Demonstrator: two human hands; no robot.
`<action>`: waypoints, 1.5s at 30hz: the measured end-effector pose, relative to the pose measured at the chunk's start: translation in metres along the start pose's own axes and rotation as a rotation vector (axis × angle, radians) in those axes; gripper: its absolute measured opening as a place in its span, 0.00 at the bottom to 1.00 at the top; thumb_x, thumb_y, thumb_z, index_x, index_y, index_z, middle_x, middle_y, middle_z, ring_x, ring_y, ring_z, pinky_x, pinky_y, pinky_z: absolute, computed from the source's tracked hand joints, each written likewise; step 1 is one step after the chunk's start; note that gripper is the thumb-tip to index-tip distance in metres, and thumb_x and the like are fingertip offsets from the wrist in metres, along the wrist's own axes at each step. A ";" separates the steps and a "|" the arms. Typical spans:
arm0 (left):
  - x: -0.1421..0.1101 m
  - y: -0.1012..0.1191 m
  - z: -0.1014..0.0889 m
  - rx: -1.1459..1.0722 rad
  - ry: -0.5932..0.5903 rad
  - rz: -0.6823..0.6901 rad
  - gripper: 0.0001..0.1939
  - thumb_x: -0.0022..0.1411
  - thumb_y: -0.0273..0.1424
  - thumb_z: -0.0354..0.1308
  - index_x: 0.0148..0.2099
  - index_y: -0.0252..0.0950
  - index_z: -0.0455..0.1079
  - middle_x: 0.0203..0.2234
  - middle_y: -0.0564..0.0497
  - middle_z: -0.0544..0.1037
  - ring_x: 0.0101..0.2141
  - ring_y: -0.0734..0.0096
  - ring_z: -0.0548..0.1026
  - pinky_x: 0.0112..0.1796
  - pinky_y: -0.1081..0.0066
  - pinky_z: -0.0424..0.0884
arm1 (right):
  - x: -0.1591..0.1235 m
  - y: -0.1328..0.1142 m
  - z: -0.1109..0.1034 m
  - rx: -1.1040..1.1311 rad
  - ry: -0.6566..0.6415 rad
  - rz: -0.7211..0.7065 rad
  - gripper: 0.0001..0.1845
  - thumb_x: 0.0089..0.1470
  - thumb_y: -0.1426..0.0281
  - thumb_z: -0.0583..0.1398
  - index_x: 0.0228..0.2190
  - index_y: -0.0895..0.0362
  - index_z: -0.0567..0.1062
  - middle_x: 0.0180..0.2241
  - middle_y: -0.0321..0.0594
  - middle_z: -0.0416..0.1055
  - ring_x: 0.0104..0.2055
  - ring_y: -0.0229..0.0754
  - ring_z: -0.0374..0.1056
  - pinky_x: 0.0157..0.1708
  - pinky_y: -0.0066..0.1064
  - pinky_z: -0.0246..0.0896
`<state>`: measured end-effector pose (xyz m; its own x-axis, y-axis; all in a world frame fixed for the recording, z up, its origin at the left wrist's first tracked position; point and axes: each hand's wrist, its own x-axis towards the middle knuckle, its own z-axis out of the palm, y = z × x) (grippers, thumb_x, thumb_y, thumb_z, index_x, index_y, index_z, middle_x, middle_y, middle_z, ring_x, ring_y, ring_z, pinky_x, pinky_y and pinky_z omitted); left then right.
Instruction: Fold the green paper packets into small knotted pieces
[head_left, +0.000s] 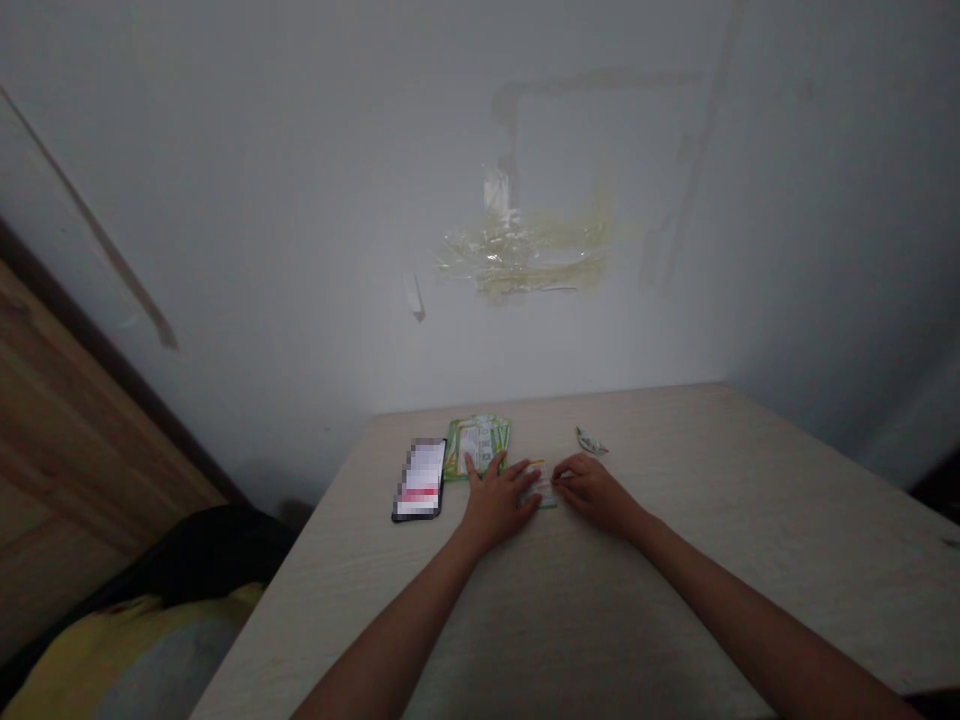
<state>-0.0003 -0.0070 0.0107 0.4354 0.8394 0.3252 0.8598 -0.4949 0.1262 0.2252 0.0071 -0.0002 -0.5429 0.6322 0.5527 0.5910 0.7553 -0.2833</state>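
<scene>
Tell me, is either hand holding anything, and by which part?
Both touch a small green-and-white paper packet lying on the table: the left hand presses flat on its left end, the right hand pinches its right edge.

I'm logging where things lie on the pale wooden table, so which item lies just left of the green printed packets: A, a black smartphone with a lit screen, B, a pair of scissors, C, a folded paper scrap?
A: the black smartphone with a lit screen lies flat just left of the green printed packets, near the left hand.
</scene>
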 end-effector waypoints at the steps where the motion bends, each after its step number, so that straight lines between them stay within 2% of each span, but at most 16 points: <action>1: 0.000 0.000 0.000 -0.003 0.002 0.000 0.21 0.65 0.49 0.46 0.59 0.60 0.63 0.59 0.58 0.68 0.63 0.48 0.53 0.55 0.29 0.23 | 0.000 0.000 0.000 -0.011 -0.007 -0.010 0.11 0.60 0.72 0.56 0.37 0.53 0.80 0.41 0.44 0.73 0.45 0.43 0.67 0.49 0.39 0.61; 6: 0.000 -0.001 0.002 -0.005 0.005 -0.005 0.21 0.65 0.49 0.46 0.59 0.61 0.63 0.59 0.59 0.68 0.63 0.48 0.54 0.54 0.29 0.21 | -0.002 0.003 0.003 -0.058 -0.020 -0.013 0.11 0.58 0.70 0.58 0.40 0.50 0.80 0.42 0.44 0.71 0.46 0.45 0.66 0.48 0.41 0.61; 16: 0.002 -0.003 0.007 -0.024 0.002 -0.015 0.21 0.64 0.51 0.46 0.59 0.63 0.62 0.59 0.61 0.67 0.63 0.46 0.53 0.52 0.28 0.17 | -0.003 0.006 0.007 -0.130 0.009 0.045 0.09 0.55 0.70 0.60 0.36 0.50 0.81 0.40 0.44 0.69 0.45 0.46 0.65 0.47 0.43 0.60; 21: 0.002 -0.003 0.007 -0.022 -0.012 -0.027 0.21 0.64 0.51 0.46 0.58 0.63 0.62 0.59 0.60 0.67 0.64 0.45 0.52 0.52 0.28 0.17 | 0.001 0.004 0.010 -0.211 -0.005 0.094 0.09 0.55 0.70 0.60 0.36 0.51 0.81 0.39 0.44 0.69 0.43 0.46 0.65 0.46 0.41 0.61; 30: 0.003 -0.004 0.006 -0.001 -0.053 -0.017 0.22 0.65 0.52 0.45 0.59 0.62 0.62 0.60 0.60 0.66 0.64 0.44 0.50 0.53 0.26 0.21 | 0.013 -0.002 0.012 -0.307 -0.087 0.235 0.11 0.58 0.68 0.58 0.39 0.51 0.81 0.41 0.44 0.67 0.43 0.43 0.64 0.45 0.35 0.59; 39: 0.004 -0.003 0.003 0.003 -0.083 -0.023 0.23 0.65 0.53 0.43 0.60 0.64 0.60 0.61 0.61 0.65 0.64 0.44 0.51 0.53 0.25 0.24 | 0.020 -0.004 0.015 -0.404 -0.126 0.300 0.14 0.62 0.65 0.54 0.46 0.46 0.77 0.41 0.43 0.67 0.43 0.45 0.64 0.43 0.35 0.59; 45: 0.004 -0.003 0.003 0.025 -0.089 -0.023 0.22 0.65 0.53 0.43 0.60 0.65 0.59 0.61 0.61 0.64 0.64 0.45 0.51 0.53 0.24 0.26 | 0.022 0.000 0.014 -0.408 -0.127 0.309 0.15 0.62 0.64 0.55 0.48 0.43 0.75 0.41 0.43 0.67 0.42 0.44 0.63 0.42 0.36 0.58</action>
<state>-0.0007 -0.0014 0.0088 0.4364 0.8678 0.2375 0.8758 -0.4702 0.1089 0.2050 0.0233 0.0010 -0.3599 0.8496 0.3855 0.9053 0.4179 -0.0757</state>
